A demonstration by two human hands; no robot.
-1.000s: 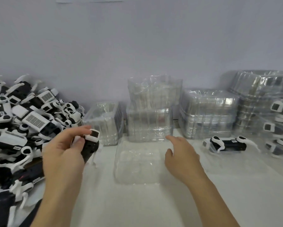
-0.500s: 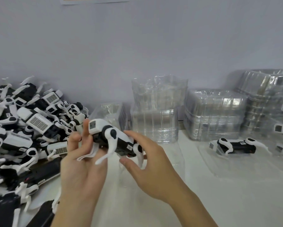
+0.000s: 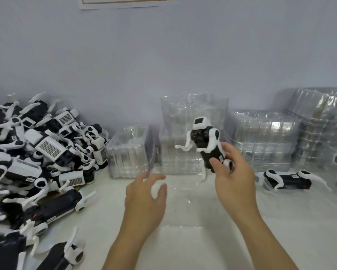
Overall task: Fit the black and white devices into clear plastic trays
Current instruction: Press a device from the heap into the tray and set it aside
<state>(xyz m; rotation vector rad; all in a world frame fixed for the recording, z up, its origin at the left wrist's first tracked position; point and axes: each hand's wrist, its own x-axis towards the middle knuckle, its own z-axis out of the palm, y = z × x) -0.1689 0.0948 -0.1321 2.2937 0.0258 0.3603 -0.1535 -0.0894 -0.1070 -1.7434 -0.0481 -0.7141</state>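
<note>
The right hand grips a black and white device held upright, while the left hand, loosely curled and holding nothing, hovers beside it over a clear tray on the worktop.

— I'm counting from my feed. Hands: two, a left hand and a right hand.

— Devices?

— One device held up in the right hand. One more lying in a tray on the right. The pile on the left is too tangled; I can't count it, dozens at a guess.

— Trays?

— I make out five stacks along the wall. Single trays within them I can't count. One flat tray lies under my hands.
</note>
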